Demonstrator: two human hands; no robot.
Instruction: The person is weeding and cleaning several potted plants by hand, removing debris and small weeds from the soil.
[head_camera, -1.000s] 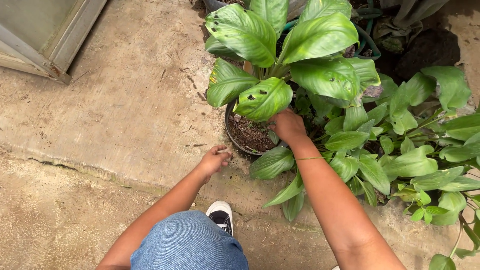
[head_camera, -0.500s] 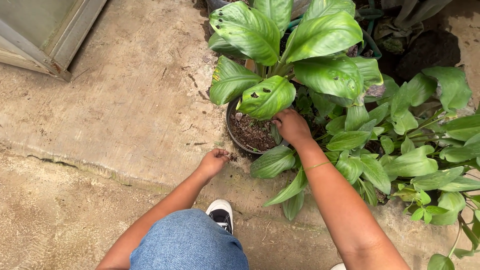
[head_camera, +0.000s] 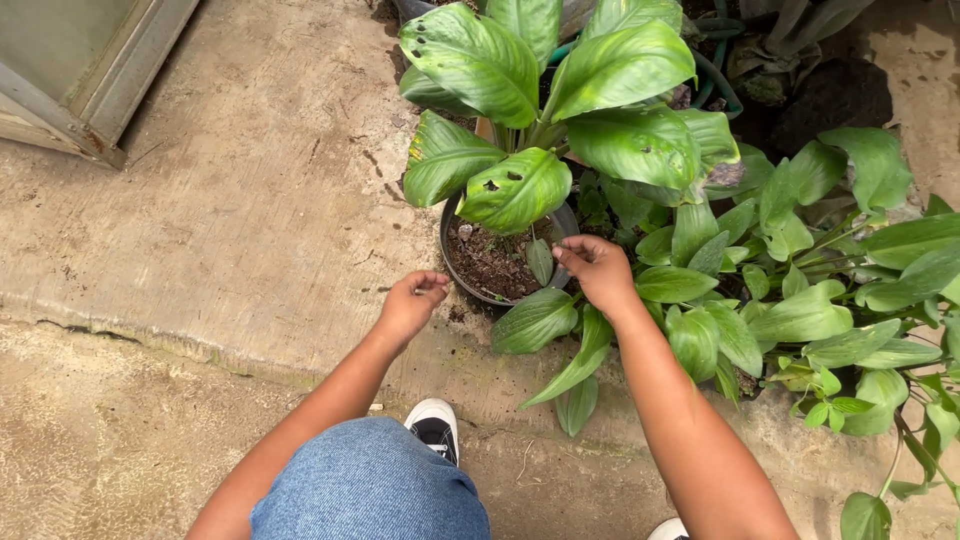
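Pot: black round plant pot stands on the concrete slab, upper middle of the view, dark soil showing inside.
Plant: broad glossy green leaves spread from the pot's centre; several carry small holes and brown spots.
Right hand: right hand sits at the pot's right rim, fingers curled inward with the tips pinched together over the soil edge; whether anything is held between them cannot be told.
Left hand: left hand hovers just beside the pot's left rim, not touching it, fingers loosely curled toward the palm, nothing visible in them.
Small leaf: one narrow leaf stands up from the soil just left of the right hand.
Ground cover: bed of smaller green plants crowds the right side, touching the pot.
Person: crouching, blue denim knee low in view, black-and-white shoe beside it.
Frame: grey metal frame at the upper left corner, well apart from the pot.
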